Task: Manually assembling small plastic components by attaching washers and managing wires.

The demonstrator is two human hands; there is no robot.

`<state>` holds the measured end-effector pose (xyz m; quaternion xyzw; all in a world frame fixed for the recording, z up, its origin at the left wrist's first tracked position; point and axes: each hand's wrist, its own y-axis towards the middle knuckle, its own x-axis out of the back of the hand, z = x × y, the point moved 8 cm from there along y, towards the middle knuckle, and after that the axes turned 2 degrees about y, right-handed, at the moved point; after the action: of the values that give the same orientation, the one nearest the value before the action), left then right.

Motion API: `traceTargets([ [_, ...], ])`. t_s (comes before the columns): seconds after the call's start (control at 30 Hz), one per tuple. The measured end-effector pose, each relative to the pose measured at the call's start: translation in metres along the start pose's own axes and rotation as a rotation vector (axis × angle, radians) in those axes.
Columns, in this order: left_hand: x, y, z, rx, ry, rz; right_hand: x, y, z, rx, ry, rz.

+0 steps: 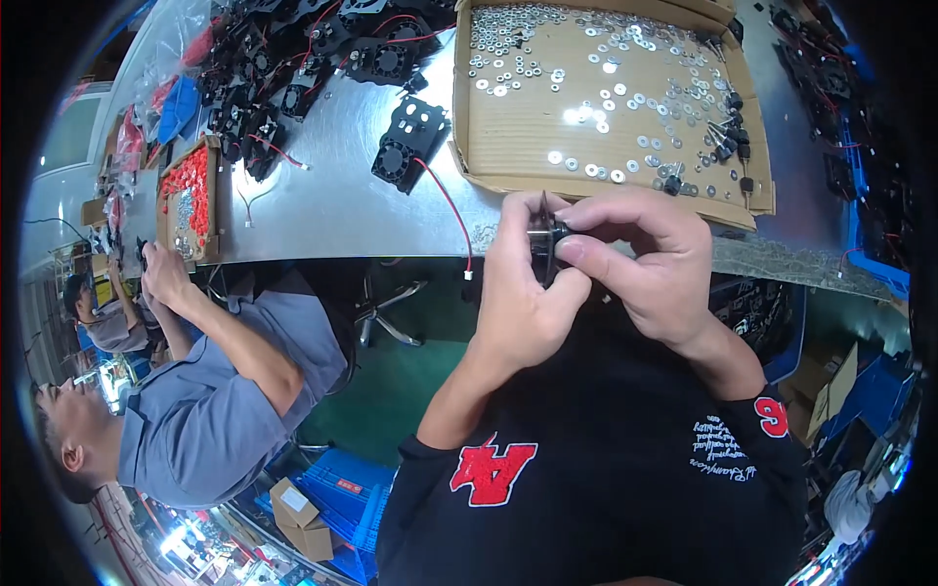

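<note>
Just in front of the table's near edge, my left hand (528, 317) is closed on a thin dark plate (547, 266), seen nearly edge-on. My right hand (655, 259) pinches a black knob (560, 231) between thumb and fingertips, against the plate. From the knob a short metal shaft (538, 233) runs toward my left fingers. Fingers hide much of both parts. Beyond my hands lies a shallow cardboard tray (513, 137) of loose washers (608, 104) and nuts. Several black-headed screws (721, 145) lie along its right side.
A black fan bracket (396, 156) trails a red wire left of the tray. Behind it black fan parts (259, 78) are heaped. At left a co-worker (220, 400) in grey handles a small part near a box of red pieces (191, 190). Blue bins (337, 493) stand below.
</note>
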<state>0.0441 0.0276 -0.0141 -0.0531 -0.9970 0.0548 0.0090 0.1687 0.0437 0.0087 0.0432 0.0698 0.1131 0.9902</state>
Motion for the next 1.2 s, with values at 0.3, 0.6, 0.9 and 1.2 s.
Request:
traceTargets([
  [0.3, 0.001, 0.001, -0.009, -0.093, 0.265, -0.029, 0.009, -0.012, -0.019, -0.233, 0.248, 0.014],
  [0.6, 0.002, -0.003, -0.022, -0.345, 0.689, -0.145, 0.016, -0.018, -0.032, -0.351, 0.172, 0.039],
  [0.9, -0.009, 0.007, -0.033, -0.534, 1.044, -0.096, 0.03, -0.011, 0.0, 0.07, -0.319, 0.049],
  [1.2, -0.006, -0.002, -0.029, -0.681, 1.082, -0.083, 0.12, 0.137, 0.029, 0.199, -1.086, 0.062],
])
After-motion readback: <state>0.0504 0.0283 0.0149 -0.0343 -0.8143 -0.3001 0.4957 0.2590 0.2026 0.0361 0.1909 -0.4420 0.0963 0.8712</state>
